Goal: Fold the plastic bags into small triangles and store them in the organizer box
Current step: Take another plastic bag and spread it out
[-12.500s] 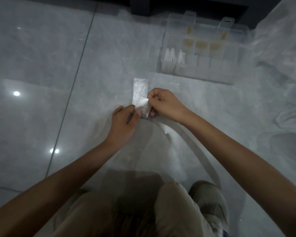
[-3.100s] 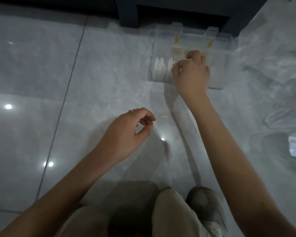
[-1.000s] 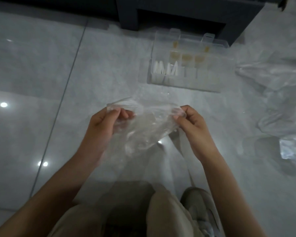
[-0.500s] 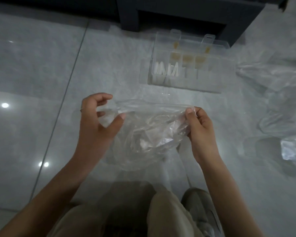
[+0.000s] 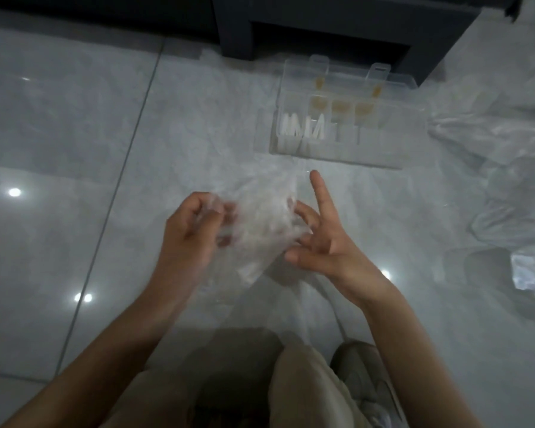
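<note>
between the two hands, above the floor [image 5: 74, 149]: a clear plastic bag [image 5: 260, 217] is held up, crumpled and not yet flattened.
left hand [image 5: 189, 233]: its grip is closed on the bag's left edge, with the fingers curled round the film.
right hand [image 5: 325, 239]: no grip is made; the fingers are spread, the forefinger is straight, and only some fingertips [image 5: 308, 216] are laid against the bag's right side.
organizer box [image 5: 337, 156]: it is set open on the floor beyond the hands, well apart from the bag and just before a dark cabinet [image 5: 322, 20].
folded triangles [image 5: 303, 129]: several white ones are stood on edge in the box's left compartments.
loose bags [image 5: 507, 156]: these are heaped on the floor at the right.
step in hand: this is judged to be the opening out and straightening of a bag, before any fold.
next move: the bag would need to be laid flat on the floor, smoothed, and folded lengthwise into a strip; a firmer right-hand hold is called for, since the film looks thin and slippery.
</note>
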A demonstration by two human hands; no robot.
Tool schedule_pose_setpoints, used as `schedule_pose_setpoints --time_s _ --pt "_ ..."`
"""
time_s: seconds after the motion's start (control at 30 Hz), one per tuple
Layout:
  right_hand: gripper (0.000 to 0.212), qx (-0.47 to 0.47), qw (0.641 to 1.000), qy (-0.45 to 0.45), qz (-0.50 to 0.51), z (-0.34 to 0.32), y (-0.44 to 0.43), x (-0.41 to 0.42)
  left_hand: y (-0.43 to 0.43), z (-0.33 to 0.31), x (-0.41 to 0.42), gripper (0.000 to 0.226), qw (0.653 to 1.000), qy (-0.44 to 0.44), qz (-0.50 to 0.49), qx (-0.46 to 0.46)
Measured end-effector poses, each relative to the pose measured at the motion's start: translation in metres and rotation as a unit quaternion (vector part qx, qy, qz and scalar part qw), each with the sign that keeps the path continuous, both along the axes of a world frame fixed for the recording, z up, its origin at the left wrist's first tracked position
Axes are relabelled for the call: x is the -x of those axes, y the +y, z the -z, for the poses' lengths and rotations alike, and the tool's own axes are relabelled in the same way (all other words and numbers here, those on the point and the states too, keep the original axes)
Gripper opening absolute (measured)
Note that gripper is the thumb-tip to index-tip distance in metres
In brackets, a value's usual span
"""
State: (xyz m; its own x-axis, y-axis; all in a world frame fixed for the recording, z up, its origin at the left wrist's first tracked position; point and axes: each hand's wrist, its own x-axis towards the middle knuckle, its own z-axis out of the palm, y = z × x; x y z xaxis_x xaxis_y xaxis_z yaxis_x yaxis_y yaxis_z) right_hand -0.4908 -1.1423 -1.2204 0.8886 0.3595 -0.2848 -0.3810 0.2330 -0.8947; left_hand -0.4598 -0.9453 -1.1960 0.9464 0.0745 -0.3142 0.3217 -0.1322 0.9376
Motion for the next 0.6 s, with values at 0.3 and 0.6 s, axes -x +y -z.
schedule_pose_setpoints --time_s 0.3,0.6 --pt "0.05 0.102 0.986 -0.059 0.115 0.004 0.023 0.002 0.002 -0.01 -0.009 0.025 0.996 0.051 -0.034 0.057" --pt "0.004 0.114 0.971 -0.08 0.194 0.003 0.018 -0.014 0.005 -0.007 -0.006 0.029 0.999 0.044 0.0 0.026"
